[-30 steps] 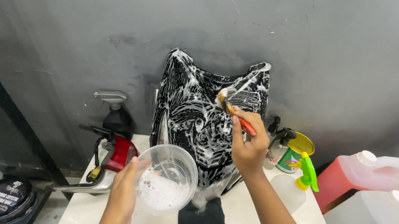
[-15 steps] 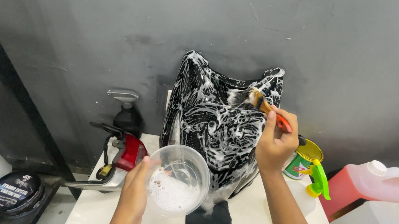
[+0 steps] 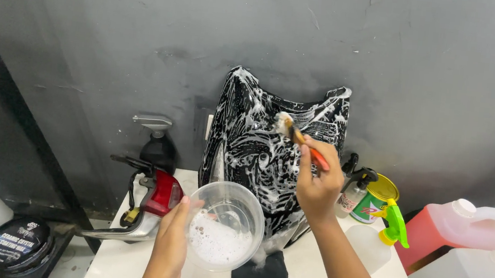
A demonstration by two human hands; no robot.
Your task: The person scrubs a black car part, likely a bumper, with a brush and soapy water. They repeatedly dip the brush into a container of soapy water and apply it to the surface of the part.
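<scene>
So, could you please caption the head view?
Right hand brushes a soapy black panel; left hand holds a foam tub.

The left hand (image 3: 170,242) is raised with fingers cupped and thumb spread wide, while the right hand (image 3: 317,184) is lifted higher on an extended forearm, its fingers closed in a pinch.

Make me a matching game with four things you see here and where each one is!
Things:
1. clear plastic bowl of foam
2. small orange-handled brush
3. soapy black patterned panel
4. pink plastic jug

Places:
A. leaning on the grey wall
B. in the left hand
C. far right of the table
D. in the right hand

Pairs: 1-B, 2-D, 3-A, 4-C
</scene>
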